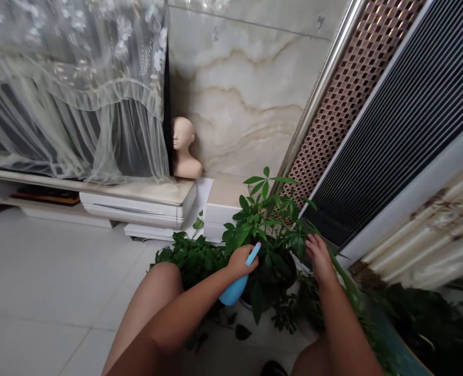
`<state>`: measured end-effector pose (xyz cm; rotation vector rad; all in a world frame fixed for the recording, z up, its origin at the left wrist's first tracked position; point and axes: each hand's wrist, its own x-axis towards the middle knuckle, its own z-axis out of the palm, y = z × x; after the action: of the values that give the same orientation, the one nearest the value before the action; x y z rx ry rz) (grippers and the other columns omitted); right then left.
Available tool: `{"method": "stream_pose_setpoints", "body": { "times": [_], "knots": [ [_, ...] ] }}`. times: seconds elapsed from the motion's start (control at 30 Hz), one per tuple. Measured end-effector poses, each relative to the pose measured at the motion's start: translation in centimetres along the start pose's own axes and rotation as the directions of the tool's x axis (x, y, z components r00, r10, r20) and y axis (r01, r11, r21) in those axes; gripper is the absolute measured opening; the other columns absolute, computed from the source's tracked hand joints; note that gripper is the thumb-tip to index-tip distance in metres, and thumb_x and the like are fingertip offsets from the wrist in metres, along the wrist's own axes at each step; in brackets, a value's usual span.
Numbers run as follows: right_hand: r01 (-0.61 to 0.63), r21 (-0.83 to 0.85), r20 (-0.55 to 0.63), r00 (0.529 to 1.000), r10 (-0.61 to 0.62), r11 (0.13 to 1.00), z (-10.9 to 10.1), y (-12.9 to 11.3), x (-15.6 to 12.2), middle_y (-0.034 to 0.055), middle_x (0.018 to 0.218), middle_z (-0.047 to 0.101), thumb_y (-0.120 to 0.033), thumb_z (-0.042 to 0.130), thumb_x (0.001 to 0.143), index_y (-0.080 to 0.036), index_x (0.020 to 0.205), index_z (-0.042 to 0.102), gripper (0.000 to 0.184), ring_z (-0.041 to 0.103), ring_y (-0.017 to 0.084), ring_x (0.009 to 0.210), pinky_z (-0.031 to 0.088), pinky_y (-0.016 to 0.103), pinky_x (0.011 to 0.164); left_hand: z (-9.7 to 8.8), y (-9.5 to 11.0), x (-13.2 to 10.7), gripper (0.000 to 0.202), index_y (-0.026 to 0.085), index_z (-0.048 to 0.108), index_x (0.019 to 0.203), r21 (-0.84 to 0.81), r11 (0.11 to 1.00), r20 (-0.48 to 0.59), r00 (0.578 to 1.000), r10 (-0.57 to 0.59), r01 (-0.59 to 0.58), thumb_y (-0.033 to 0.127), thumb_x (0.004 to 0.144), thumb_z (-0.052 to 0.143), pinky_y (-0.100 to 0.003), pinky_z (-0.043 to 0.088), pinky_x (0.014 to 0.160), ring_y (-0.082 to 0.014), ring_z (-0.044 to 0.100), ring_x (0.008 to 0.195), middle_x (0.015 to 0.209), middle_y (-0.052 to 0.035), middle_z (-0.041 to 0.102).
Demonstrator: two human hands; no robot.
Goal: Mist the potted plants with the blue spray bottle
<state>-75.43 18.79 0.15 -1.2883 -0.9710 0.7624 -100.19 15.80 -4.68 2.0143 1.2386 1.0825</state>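
My left hand (242, 262) is wrapped round the neck of a blue spray bottle (233, 291), whose light-blue top with a pink tip points up and away from me. In front of it stands a leafy green potted plant (265, 230) in a dark pot. On the plant's right side, my right hand (318, 256) has its fingers stretched out and apart beside the leaves. Whether the fingertips touch a leaf I cannot tell. A bushy, low plant (194, 257) grows to the left of the bottle.
A white TV cabinet (137, 201) stands at the left, bearing a lace-covered screen (74, 104) and a mannequin head (183, 149). Pale boxes (223, 206) sit behind the plants. A ribbed dark panel (388, 120) and a curtain (431, 230) rise at the right, above more foliage (419, 308).
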Motion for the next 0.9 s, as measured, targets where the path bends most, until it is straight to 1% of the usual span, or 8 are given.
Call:
{"method": "stream_pose_setpoints", "body": {
  "times": [0.07, 0.13, 0.27, 0.4, 0.53, 0.67, 0.73, 0.9],
  "knots": [
    [-0.003, 0.030, -0.020, 1.000, 0.004, 1.000, 0.3, 0.0, -0.6, 0.0117, 0.144, 0.045, -0.051, 0.065, 0.056, -0.022, 0.133, 0.043, 0.085, 0.042, 0.027, 0.131, 0.035, 0.043, 0.106, 0.1, 0.1, 0.1, 0.013, 0.014, 0.065, 0.079, 0.017, 1.000, 0.004, 1.000, -0.026, 0.026, 0.020, 0.074, 0.055, -0.033, 0.048, 0.074, -0.0207, 0.062, 0.074, 0.076, -0.0063, 0.065],
    [-0.005, 0.045, -0.042, 0.999, 0.006, 0.999, 0.5, 0.0, -1.0, 0.0115, 0.143, 0.045, -0.050, 0.066, 0.056, -0.021, 0.133, 0.044, 0.085, 0.042, 0.027, 0.132, 0.035, 0.041, 0.107, 0.1, 0.4, 0.2, 0.014, 0.014, 0.065, 0.079, 0.009, 1.000, -0.003, 1.000, -0.029, 0.029, 0.019, 0.075, 0.052, -0.032, 0.048, 0.073, -0.0198, 0.062, 0.073, 0.077, -0.0059, 0.066],
    [-0.012, 0.030, -0.070, 0.997, 0.014, 0.999, 0.7, 0.1, -1.1, 0.0149, 0.143, 0.044, -0.049, 0.066, 0.052, -0.016, 0.133, 0.044, 0.091, 0.040, 0.029, 0.133, 0.033, 0.042, 0.109, -0.1, 1.5, 0.6, 0.020, 0.014, 0.064, 0.088, -0.044, 0.997, -0.013, 0.998, 0.057, -0.058, 0.011, 0.074, 0.049, -0.028, 0.048, 0.080, -0.0178, 0.064, 0.084, 0.090, -0.0071, 0.068],
    [-0.018, 0.015, -0.082, 0.996, 0.019, 1.000, 0.6, 0.3, -0.8, 0.0150, 0.145, 0.043, -0.050, 0.065, 0.051, -0.017, 0.135, 0.043, 0.093, 0.040, 0.029, 0.133, 0.031, 0.042, 0.110, -0.2, 2.1, 0.9, 0.016, 0.013, 0.064, 0.080, -0.076, 0.991, -0.009, 0.994, 0.108, -0.108, 0.010, 0.070, 0.053, -0.027, 0.049, 0.078, -0.0179, 0.064, 0.081, 0.083, -0.0061, 0.068],
    [-0.016, -0.014, -0.087, 0.996, 0.014, 1.000, 0.0, 0.5, -1.0, 0.0099, 0.143, 0.046, -0.057, 0.060, 0.061, -0.020, 0.134, 0.045, 0.083, 0.040, 0.024, 0.134, 0.031, 0.038, 0.110, -0.4, 2.1, 1.0, 0.015, 0.014, 0.065, 0.080, -0.100, 0.994, -0.057, 0.997, 0.049, -0.055, 0.015, 0.076, 0.051, -0.028, 0.049, 0.074, -0.0180, 0.064, 0.076, 0.079, -0.0056, 0.069],
    [-0.031, -0.042, -0.119, 0.993, 0.026, 0.999, -0.6, 0.4, -1.5, 0.0075, 0.145, 0.043, -0.060, 0.055, 0.065, -0.021, 0.129, 0.050, 0.075, 0.038, 0.024, 0.135, 0.031, 0.038, 0.109, -0.6, 2.0, 1.4, 0.016, 0.014, 0.065, 0.086, -0.113, 0.993, -0.102, 0.994, 0.025, -0.037, 0.018, 0.078, 0.052, -0.028, 0.049, 0.079, -0.0182, 0.065, 0.083, 0.088, -0.0066, 0.070],
    [-0.043, -0.052, -0.130, 0.991, 0.036, 0.998, -0.8, 0.1, -1.8, 0.0073, 0.143, 0.045, -0.056, 0.055, 0.065, -0.021, 0.124, 0.053, 0.069, 0.039, 0.025, 0.133, 0.032, 0.039, 0.109, -0.8, 1.9, 1.5, 0.016, 0.014, 0.065, 0.086, -0.107, 0.994, -0.127, 0.992, 0.015, -0.029, 0.018, 0.078, 0.052, -0.028, 0.049, 0.079, -0.0185, 0.065, 0.084, 0.089, -0.0069, 0.070],
    [-0.110, -0.073, -0.139, 0.985, 0.099, 0.991, -0.7, -0.9, -3.8, 0.0048, 0.124, 0.060, -0.039, 0.058, 0.056, -0.021, 0.096, 0.065, 0.044, 0.045, 0.025, 0.126, 0.033, 0.033, 0.106, -1.7, 2.1, 1.3, 0.013, 0.015, 0.063, 0.072, -0.085, 0.996, -0.176, 0.984, -0.027, 0.012, 0.019, 0.076, 0.051, -0.029, 0.045, 0.068, -0.0191, 0.061, 0.069, 0.070, -0.0053, 0.065]
  ]
}}
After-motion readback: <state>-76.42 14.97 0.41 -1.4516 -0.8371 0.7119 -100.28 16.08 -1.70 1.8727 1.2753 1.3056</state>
